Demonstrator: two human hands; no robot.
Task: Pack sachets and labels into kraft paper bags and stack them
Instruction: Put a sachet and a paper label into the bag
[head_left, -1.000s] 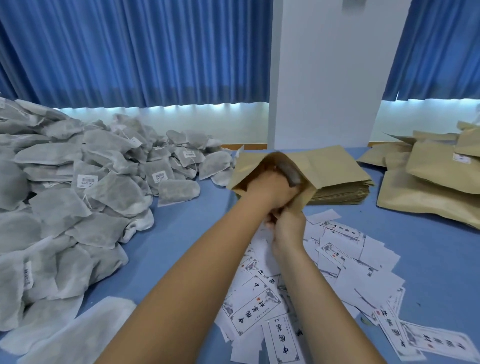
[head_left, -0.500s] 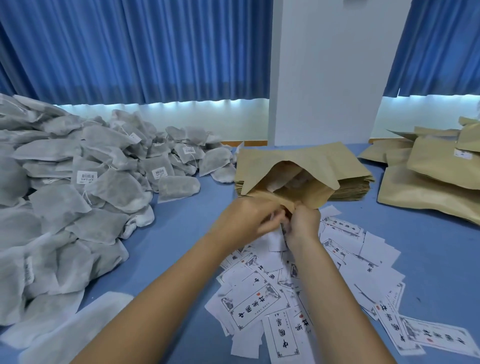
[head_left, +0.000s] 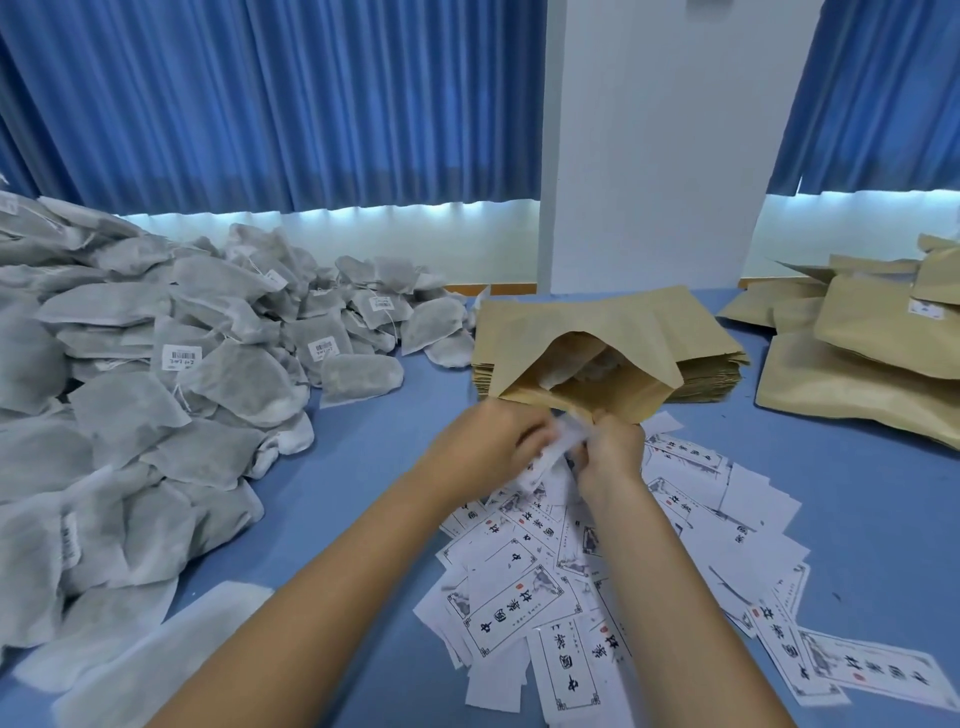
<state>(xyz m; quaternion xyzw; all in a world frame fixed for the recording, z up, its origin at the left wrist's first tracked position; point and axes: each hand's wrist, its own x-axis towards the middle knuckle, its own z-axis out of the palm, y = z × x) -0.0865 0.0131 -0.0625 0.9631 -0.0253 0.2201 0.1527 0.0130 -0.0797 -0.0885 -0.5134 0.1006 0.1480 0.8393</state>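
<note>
Blue table (head_left: 353, 426): left hand (head_left: 488, 441), right hand (head_left: 610, 449) both pinch blurred label (head_left: 565, 442) at open kraft bag (head_left: 597, 322).

On the table (head_left: 857, 519), sachets (head_left: 156, 389) heap at the left, a stack of flat kraft bags (head_left: 711, 371) sits centre rear before a pillar (head_left: 649, 156), an open bag (head_left: 597, 322) holding sachets lies on that stack, the left hand (head_left: 488, 441) and right hand (head_left: 610, 449) meet on a label (head_left: 566, 439) just before its mouth, loose labels (head_left: 519, 597) spread nearer still, and filled bags (head_left: 841, 384) pile at the right.
</note>
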